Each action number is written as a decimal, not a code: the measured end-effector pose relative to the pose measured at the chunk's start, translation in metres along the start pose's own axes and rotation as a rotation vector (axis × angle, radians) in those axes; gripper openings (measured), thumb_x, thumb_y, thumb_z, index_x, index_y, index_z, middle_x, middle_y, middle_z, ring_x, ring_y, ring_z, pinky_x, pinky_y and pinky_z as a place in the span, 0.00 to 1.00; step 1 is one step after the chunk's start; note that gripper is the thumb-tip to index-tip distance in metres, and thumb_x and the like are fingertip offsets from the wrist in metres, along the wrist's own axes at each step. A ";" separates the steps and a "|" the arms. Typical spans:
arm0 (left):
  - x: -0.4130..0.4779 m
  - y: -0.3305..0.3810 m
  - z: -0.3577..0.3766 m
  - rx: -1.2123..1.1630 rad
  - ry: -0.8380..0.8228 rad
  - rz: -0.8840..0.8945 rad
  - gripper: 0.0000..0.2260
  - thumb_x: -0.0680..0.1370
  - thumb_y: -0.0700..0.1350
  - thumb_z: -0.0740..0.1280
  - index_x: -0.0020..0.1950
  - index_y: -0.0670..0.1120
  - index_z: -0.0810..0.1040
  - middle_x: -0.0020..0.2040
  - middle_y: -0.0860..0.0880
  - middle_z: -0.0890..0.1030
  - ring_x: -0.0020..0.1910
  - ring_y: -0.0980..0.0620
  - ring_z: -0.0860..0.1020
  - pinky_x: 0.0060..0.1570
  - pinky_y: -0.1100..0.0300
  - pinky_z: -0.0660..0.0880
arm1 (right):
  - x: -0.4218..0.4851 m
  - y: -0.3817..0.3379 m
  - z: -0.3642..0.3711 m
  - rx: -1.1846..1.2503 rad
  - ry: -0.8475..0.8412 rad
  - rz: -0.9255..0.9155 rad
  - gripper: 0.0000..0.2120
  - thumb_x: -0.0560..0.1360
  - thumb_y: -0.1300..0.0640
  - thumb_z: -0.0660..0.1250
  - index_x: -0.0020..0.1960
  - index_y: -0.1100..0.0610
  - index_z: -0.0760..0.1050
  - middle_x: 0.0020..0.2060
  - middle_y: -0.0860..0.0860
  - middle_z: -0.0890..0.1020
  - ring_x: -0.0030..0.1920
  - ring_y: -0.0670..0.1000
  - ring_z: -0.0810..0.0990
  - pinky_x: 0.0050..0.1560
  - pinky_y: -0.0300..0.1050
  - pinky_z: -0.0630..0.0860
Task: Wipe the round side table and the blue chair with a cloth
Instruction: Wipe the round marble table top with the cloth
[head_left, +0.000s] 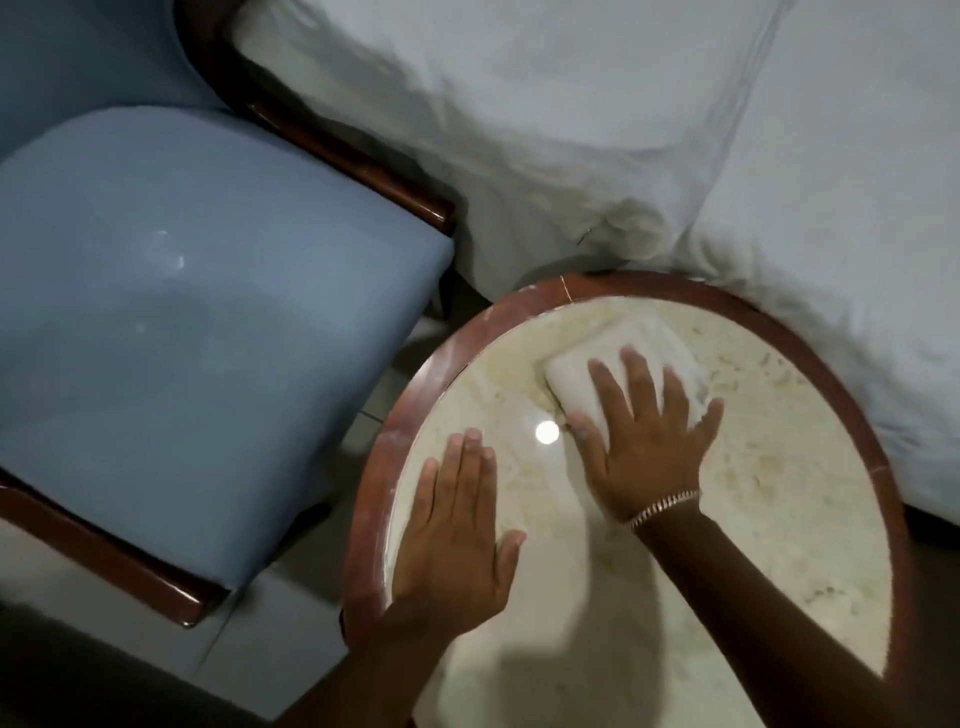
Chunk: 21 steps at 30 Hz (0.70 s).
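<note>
The round side table (769, 467) has a cream marble top and a red-brown rim. A folded white cloth (582, 371) lies on its far middle part. My right hand (647, 441), with a bracelet at the wrist, presses flat on the cloth with spread fingers. My left hand (460, 525) lies flat on the table top near the left rim, fingers together, holding nothing. The blue chair (182, 312), with a padded seat and dark wooden arms, stands to the left of the table.
A bed with white linen (675, 130) runs along the far and right side, touching the table's rim. Pale floor tiles (291, 613) show between chair and table. A lamp glare spot (547, 432) reflects on the marble.
</note>
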<state>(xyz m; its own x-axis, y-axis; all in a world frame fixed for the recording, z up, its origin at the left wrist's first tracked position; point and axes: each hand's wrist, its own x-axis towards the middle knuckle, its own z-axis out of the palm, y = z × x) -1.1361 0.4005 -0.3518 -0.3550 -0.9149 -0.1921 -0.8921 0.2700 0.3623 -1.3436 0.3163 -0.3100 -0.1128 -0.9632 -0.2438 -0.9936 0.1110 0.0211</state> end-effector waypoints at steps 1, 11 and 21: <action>-0.001 0.000 0.000 -0.001 0.010 0.003 0.36 0.81 0.59 0.54 0.81 0.38 0.53 0.84 0.38 0.53 0.83 0.40 0.50 0.81 0.44 0.50 | 0.002 0.005 -0.003 -0.025 -0.010 0.028 0.28 0.79 0.34 0.48 0.77 0.41 0.56 0.79 0.51 0.61 0.74 0.65 0.65 0.70 0.81 0.52; 0.001 0.001 0.002 0.016 0.067 -0.029 0.37 0.81 0.61 0.52 0.82 0.39 0.52 0.84 0.40 0.53 0.84 0.42 0.50 0.80 0.44 0.55 | 0.047 -0.013 0.001 0.016 0.017 -0.330 0.29 0.78 0.34 0.48 0.78 0.38 0.52 0.82 0.48 0.54 0.79 0.67 0.54 0.71 0.73 0.57; -0.004 0.019 0.007 0.025 0.149 -0.225 0.37 0.81 0.60 0.53 0.81 0.38 0.53 0.83 0.38 0.53 0.83 0.41 0.51 0.81 0.44 0.55 | 0.051 -0.026 -0.006 0.012 0.000 -0.484 0.30 0.78 0.34 0.47 0.78 0.37 0.51 0.82 0.47 0.51 0.78 0.62 0.56 0.72 0.67 0.59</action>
<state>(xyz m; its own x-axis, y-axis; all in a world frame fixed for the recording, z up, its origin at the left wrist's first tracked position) -1.1535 0.4114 -0.3510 -0.1037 -0.9863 -0.1286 -0.9512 0.0605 0.3026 -1.3240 0.2629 -0.3172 0.3624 -0.9051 -0.2226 -0.9318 -0.3470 -0.1063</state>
